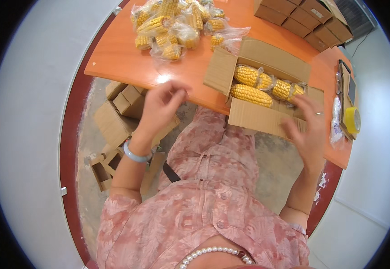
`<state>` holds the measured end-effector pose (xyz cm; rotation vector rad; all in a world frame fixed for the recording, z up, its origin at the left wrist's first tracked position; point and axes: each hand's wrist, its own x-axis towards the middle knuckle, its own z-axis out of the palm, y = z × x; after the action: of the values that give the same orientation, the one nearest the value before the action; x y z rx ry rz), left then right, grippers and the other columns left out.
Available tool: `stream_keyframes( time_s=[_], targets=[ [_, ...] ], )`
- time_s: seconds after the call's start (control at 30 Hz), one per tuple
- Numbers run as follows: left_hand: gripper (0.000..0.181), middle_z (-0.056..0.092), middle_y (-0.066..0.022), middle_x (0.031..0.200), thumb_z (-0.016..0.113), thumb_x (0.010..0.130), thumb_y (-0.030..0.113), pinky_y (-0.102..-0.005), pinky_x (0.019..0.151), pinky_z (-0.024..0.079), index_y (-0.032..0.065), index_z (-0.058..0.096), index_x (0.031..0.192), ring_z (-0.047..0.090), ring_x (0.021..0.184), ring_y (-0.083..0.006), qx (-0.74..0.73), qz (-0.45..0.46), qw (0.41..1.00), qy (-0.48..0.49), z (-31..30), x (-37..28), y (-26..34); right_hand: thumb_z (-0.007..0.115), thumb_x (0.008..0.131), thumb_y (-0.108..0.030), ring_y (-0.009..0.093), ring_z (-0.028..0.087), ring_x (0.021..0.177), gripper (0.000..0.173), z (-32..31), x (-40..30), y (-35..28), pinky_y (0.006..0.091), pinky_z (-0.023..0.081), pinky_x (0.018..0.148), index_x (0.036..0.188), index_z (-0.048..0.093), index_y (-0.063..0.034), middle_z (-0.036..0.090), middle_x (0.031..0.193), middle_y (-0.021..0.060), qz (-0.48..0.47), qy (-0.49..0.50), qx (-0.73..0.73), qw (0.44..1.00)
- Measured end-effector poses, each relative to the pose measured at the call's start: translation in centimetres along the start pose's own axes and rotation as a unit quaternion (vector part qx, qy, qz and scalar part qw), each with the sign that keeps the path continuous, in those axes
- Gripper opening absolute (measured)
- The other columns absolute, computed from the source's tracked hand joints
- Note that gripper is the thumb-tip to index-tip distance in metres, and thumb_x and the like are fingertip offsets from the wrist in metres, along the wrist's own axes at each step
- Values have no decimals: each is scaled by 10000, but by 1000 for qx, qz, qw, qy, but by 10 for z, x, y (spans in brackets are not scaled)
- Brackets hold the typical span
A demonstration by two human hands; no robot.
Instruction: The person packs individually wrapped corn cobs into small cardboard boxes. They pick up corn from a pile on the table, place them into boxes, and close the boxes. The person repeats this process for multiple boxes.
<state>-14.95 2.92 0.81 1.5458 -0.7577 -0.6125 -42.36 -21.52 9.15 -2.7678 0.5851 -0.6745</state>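
Note:
An open cardboard box (265, 116) with spread flaps sits at the table's near edge. Inside, bagged corn pieces (264, 80) form a row along the far side, and a longer corn cob (251, 95) lies along the near side. My right hand (304, 129) is over the box's near right corner, thumb and fingers apart, fingertips close to the rightmost corn piece; I cannot tell whether they touch it. Left of the box, my left hand (163, 106) hovers by the table edge, fingers half curled and slightly blurred, with nothing visible in it.
A heap of bagged corn (171, 30) covers the table's far left. Stacked cardboard boxes (302, 16) stand far right. Yellow tape (352, 120), a phone (352, 89) and a plastic bag roll (336, 121) lie at the right edge. Cardboard boxes (114, 117) sit on the floor, left.

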Motion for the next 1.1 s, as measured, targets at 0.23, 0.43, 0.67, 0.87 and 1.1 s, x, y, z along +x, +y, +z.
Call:
stream_keyframes(
  time_s=[0.23, 0.43, 0.67, 0.87, 1.1],
  targets=[
    [290, 725, -75, 1102, 667, 880, 0, -359, 887, 527, 84, 738, 1149, 616, 1052, -265, 426, 324, 836, 121, -11, 100, 25, 849, 737, -191, 332, 608, 959, 393, 47, -15, -20, 440, 492, 844, 1082, 716, -58, 665, 998, 112, 13, -1, 13, 1000],
    [388, 674, -69, 1122, 647, 800, 1, -434, 1006, 460, 120, 724, 1162, 575, 1110, -304, 586, 343, 730, 79, -8, 141, 6, 836, 751, -153, 325, 606, 910, 274, 58, -8, -1, 436, 479, 802, 982, 721, -62, 654, 911, 96, 22, 35, -14, 999],
    [270, 622, -89, 1111, 656, 793, 23, -450, 995, 452, 120, 692, 1042, 556, 1155, -315, 668, 305, 676, 60, -13, 156, -3, 843, 748, -138, 335, 607, 983, 331, 54, -7, 1, 440, 486, 866, 1042, 716, -57, 665, 995, 109, 44, 19, -6, 999],
    [480, 653, -91, 1236, 816, 760, 96, -432, 1010, 474, 97, 693, 1224, 551, 1209, -330, 544, 331, 761, 121, -16, 141, 3, 841, 745, -89, 348, 570, 1195, 495, 43, -14, -14, 452, 468, 1021, 1214, 686, -55, 643, 1228, 134, 32, 75, -3, 997],
    [496, 709, -136, 1117, 894, 735, 186, -408, 853, 546, 30, 706, 1168, 651, 965, -327, 319, 285, 894, 134, -10, 101, -10, 790, 787, -26, 333, 618, 1136, 426, 45, -28, -36, 419, 514, 961, 1201, 691, -49, 640, 1262, 139, 27, 107, 76, 991]
  ],
)
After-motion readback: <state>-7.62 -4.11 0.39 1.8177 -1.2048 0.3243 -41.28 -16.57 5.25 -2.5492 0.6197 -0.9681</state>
